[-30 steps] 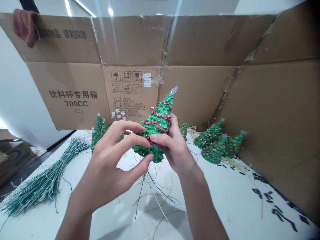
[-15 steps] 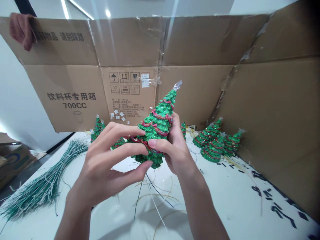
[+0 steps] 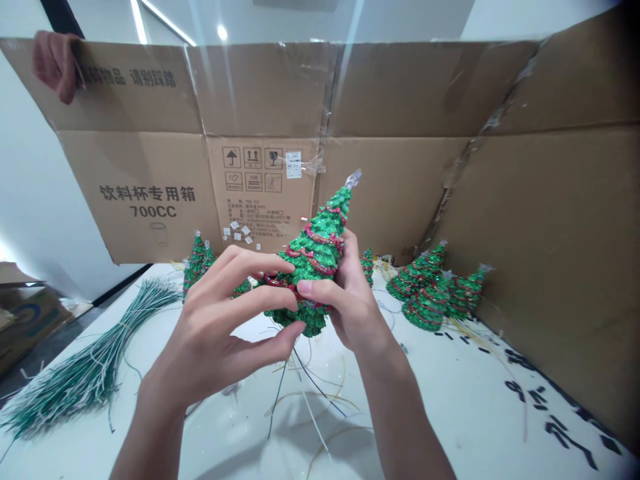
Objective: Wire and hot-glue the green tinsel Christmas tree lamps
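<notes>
A small green Christmas tree (image 3: 316,257) with glittery red garlands and a clear star-like topper is held up above the white table, leaning to the right. My right hand (image 3: 353,297) grips it from the right, thumb pressed on the front of its lower garland. On the lower left, my left hand (image 3: 225,320) has its curved fingers and thumb against the tree's edge near the base. Thin wires (image 3: 280,400) in green, white and dark colours show just below the base; whether they are attached to it I cannot tell.
Cardboard panels (image 3: 395,180) wall the back and right of the table (image 3: 425,400). More small trees (image 3: 425,300) stand at the back right, others (image 3: 197,260) at the back left. A bundle of green and white wires (image 3: 95,363) lies left. Black scraps (image 3: 537,400) lie along the right edge.
The view has shifted slightly, so the background sits a little lower and farther right. Both hands keep nearly the same hold on the tree.
</notes>
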{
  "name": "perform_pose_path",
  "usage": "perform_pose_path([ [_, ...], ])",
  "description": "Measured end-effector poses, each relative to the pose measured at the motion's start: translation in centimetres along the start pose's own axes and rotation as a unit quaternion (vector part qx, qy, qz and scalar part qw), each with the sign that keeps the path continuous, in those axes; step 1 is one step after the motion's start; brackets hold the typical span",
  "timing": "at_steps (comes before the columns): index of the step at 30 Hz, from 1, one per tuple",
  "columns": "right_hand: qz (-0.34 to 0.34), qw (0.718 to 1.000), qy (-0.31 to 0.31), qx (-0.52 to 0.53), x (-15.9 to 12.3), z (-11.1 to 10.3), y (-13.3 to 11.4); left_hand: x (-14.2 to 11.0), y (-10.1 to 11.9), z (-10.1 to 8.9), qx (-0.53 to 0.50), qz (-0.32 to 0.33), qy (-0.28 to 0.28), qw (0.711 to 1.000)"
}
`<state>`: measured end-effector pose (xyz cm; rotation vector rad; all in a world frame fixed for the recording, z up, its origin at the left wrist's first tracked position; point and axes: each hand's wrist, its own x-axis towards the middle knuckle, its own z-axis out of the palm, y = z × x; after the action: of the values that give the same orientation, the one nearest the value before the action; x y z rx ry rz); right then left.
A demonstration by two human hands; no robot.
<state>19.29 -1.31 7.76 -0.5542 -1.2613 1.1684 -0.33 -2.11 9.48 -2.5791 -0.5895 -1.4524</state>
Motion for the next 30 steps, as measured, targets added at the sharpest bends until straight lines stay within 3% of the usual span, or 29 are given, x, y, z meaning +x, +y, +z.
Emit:
perform_pose_path([
  [16, 0.056, 0.998, 0.028, 0.022, 0.52, -0.14, 0.48, -0.44, -0.94, 0.55, -0.022, 0.002, 0.006, 1.0],
  [30, 0.051, 0.997, -0.023, 0.05, 0.37, -0.63, 0.67, -0.46, -0.62, 0.01, -0.024, 0.02, -0.012, 0.999],
])
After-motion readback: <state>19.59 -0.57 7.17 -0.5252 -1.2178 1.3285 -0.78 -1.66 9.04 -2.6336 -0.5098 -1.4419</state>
